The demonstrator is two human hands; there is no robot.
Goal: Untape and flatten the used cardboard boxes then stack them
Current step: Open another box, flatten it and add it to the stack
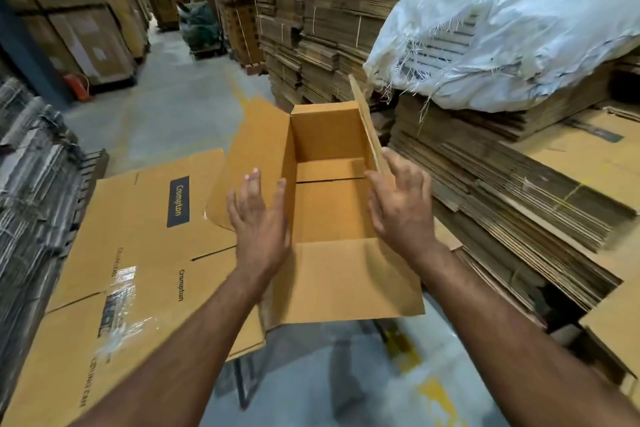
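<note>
Two bare forearms reached in from the bottom edge, the elbows cut off. The left hand [260,218] lay with straight, spread fingers against the left wall and flap of an open cardboard box [329,204]; the right hand [401,204], fingers loosely spread, was at the right wall, and whether it touched could not be told. The box stood with all four top flaps out, nothing inside; its bottom flaps met at a dark seam. Its near flap hid what it rested on. Left of it a flattened box [138,253] lay printed side up, reading "Crompton" on a dark label and again in smaller print, with crumpled clear tape [117,291] stuck across it; other lettering near its lower edge was too smeared to read. Right and behind rose stacks of flattened cardboard [502,184], one draped with a torn white woven sack [502,45]. Farther off, an aisle [173,80] ran between blurred cartons.
</note>
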